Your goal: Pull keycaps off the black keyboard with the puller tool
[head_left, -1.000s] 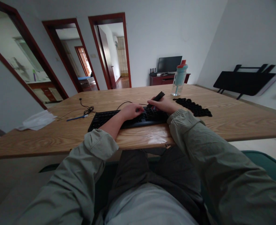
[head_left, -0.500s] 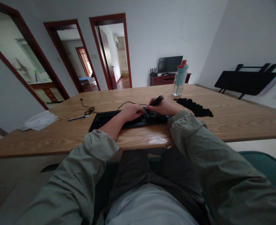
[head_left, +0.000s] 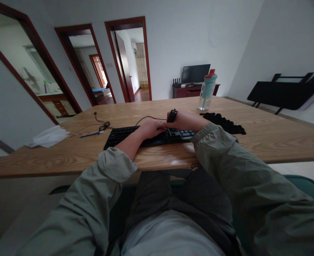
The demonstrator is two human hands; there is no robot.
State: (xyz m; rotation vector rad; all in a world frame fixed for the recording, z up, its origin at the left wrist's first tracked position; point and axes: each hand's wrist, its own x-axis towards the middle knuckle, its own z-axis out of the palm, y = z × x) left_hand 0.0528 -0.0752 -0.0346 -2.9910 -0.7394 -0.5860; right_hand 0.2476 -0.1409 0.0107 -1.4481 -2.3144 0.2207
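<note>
A black keyboard (head_left: 125,135) lies on the wooden table (head_left: 266,138) in front of me, its cable running off to the back left. My left hand (head_left: 149,128) rests on the keyboard's middle, fingers curled down on the keys. My right hand (head_left: 182,121) is just beyond the keyboard's right part and grips a small black tool (head_left: 172,115), held upright. A flat patch of loose black keycaps (head_left: 223,122) lies on the table to the right of that hand.
A teal bottle with a red cap (head_left: 206,90) stands behind the keycaps. A blue pen (head_left: 90,134) and coiled cable (head_left: 103,125) lie left of the keyboard, with white tissue (head_left: 49,136) further left. A black folded table (head_left: 287,94) leans on the right wall.
The black tool in my right hand has swung from slanting back-right to upright. My left hand stays on the keyboard. The view has shifted slightly.
</note>
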